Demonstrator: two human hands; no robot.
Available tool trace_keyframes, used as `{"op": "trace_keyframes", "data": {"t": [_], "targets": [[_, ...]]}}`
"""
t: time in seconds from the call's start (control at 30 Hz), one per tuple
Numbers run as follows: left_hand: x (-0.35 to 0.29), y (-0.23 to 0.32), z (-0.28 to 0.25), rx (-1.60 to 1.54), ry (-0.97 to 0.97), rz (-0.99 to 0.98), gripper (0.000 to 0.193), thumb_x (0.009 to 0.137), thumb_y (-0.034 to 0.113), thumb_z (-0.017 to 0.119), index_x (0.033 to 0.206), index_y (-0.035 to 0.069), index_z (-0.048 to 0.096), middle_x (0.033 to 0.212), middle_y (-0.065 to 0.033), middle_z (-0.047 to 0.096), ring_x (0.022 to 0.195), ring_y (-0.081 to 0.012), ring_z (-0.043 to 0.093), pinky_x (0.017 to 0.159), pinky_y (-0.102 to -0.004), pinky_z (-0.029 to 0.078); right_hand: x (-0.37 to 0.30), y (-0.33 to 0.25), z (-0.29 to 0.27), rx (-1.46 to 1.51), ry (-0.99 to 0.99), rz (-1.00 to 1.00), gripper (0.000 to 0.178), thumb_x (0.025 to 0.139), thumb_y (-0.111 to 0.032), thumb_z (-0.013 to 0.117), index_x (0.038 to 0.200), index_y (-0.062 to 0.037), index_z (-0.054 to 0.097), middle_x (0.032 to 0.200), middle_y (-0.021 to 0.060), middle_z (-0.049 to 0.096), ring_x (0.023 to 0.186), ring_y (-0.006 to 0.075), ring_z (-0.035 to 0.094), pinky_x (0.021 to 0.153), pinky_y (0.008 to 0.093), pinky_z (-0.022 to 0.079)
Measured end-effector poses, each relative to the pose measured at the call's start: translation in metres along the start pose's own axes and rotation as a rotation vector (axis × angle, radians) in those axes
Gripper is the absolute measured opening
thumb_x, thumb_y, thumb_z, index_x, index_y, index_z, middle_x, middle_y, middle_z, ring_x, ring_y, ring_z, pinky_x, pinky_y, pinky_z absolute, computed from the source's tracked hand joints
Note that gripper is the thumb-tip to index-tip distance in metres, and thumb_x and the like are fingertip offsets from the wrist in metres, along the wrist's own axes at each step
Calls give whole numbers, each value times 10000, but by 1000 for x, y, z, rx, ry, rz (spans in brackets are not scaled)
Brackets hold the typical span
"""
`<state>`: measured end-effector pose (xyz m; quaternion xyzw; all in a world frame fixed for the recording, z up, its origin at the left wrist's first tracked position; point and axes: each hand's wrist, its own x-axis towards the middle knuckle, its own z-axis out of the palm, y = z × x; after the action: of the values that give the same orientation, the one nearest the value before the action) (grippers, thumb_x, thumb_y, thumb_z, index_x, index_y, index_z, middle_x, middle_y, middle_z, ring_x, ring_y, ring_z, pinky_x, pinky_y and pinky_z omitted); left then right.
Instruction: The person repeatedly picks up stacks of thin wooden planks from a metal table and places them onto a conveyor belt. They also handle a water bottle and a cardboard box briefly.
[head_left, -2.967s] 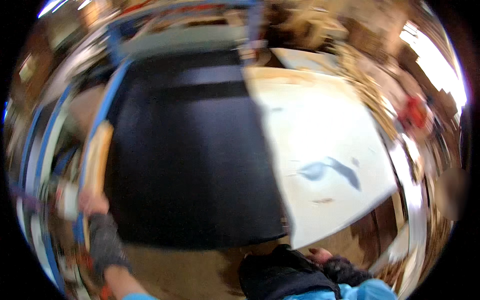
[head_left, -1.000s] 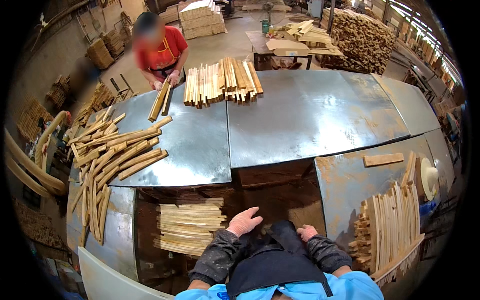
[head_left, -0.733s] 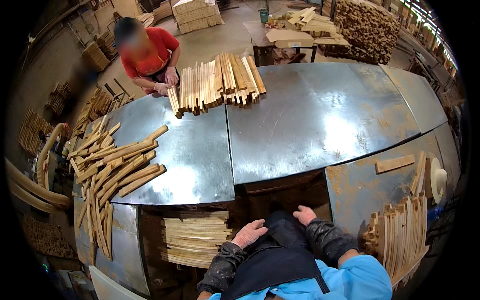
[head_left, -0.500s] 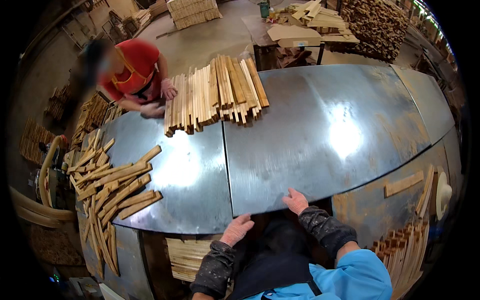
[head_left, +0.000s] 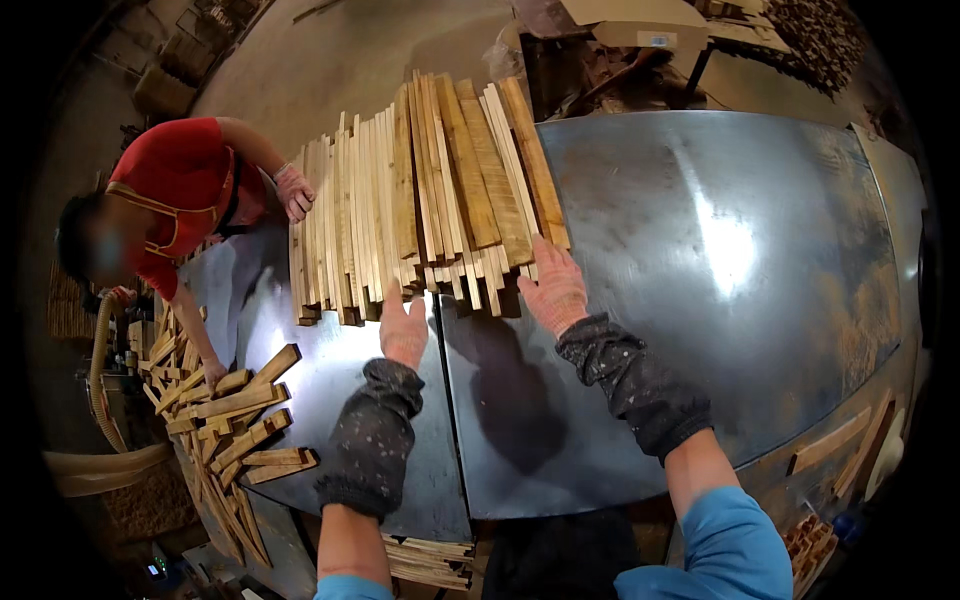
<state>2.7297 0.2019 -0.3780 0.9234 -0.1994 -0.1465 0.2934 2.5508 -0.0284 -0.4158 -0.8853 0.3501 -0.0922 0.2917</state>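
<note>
I can read no words or numbers from my remote feed. A small pale label point(head_left: 657, 39) sits on the brown sheet point(head_left: 600, 14) at the top, its print too small for me; the green-lit display point(head_left: 155, 568), lower left, is equally illegible.

Yellow-brown wood strips point(head_left: 372, 205); dark-grey, pale-flecked sleeves point(head_left: 370, 436)

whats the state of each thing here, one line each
Wood strips: laid side by side, near ends uneven
Left hand: open, at the strips' near ends, contact unclear
Right hand: open, at the strips' right near corner, contact unclear
Loose sticks: jumbled in a pile
Metal tabletop: shiny, brown smears at right
Co-worker: bent over, one hand at the loose sticks
</note>
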Motion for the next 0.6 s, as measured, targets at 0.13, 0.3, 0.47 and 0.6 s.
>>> {"op": "trace_keyframes", "data": {"t": [0.13, 0.3, 0.47, 0.6], "targets": [[94, 22, 10, 205, 182, 159, 855, 1082, 518, 506, 1703, -7, 242, 1751, -292, 253, 1634, -425, 234, 1334, -511, 166, 56, -4, 12, -96, -65, -4, 849, 999, -443, 642, 1698, -90, 316, 1725, 192, 371, 1593, 383, 321, 1323, 468, 245], [139, 22, 47, 272, 146, 143, 907, 1090, 628, 437, 1719, 17, 205, 1774, -266, 205, 1661, -389, 173, 1346, -511, 91, 74, -5, 32, -135, -38, -54, 831, 985, -445, 656, 1684, -116, 349, 1704, 178, 391, 1599, 389, 312, 1322, 490, 233], [137, 17, 39, 247, -16, 96, 870, 1091, 635, 433, 1700, 32, 283, 1763, -226, 274, 1650, -384, 212, 1346, -482, 116, 78, -14, 33, -242, -45, -71, 828, 958, -400, 698, 1672, -123, 383, 1644, 182, 452, 1565, 394, 358, 1309, 487, 251], [143, 26, 25, 257, -18, 19, 926, 993, 580, 680, 1658, 15, 373, 1621, -238, 499, 1496, -401, 477, 1248, -470, 365, 81, -33, 22, 31, -93, -10, 896, 907, -264, 752, 1692, -117, 345, 1587, 193, 500, 1461, 405, 485, 1233, 464, 391]]}}
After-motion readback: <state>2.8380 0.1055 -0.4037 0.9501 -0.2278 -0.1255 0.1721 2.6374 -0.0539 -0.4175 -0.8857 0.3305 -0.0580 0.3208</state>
